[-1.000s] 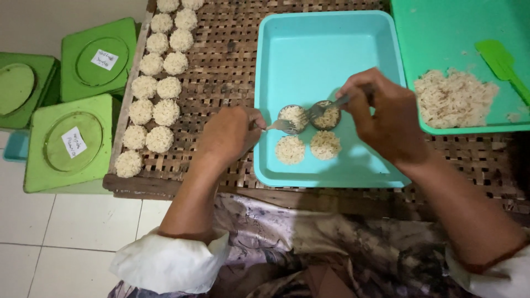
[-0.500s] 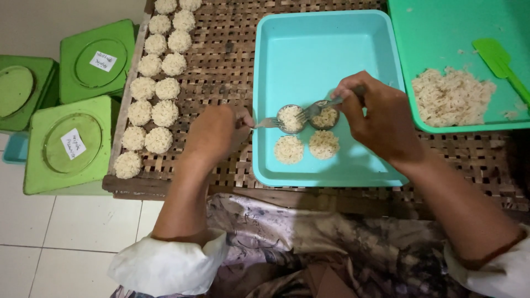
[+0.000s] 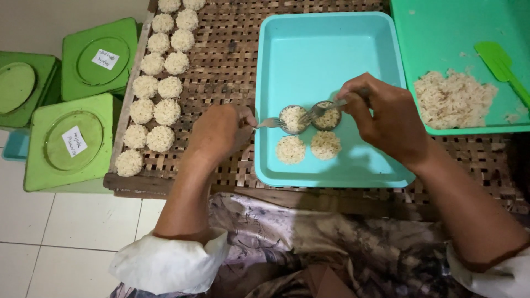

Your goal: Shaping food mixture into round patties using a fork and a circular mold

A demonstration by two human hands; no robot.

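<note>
Woven slatted table (image 3: 232,49) over pale floor tiles, green lidded boxes (image 3: 69,140) off its left edge. Near the front edge of a turquoise tray (image 3: 326,44): two small round moulds (image 3: 293,118) packed with rice, two turned-out rice cakes (image 3: 290,149) just below. Left hand (image 3: 218,132) closed on a fork (image 3: 270,122) touching the left mould; right hand (image 3: 386,118) pinching a spoon (image 3: 326,107) over the right mould. Rows of rice cakes along the table's left edge.

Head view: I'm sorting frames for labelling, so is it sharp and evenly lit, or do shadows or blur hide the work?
Head view: mostly sharp; the left hand and right hand each hold a fork, readable over two small round moulds. Soft shadows fall on the turquoise tray below the hands. Light is even, without harsh glare; the edges bow slightly from the wide lens.
</note>
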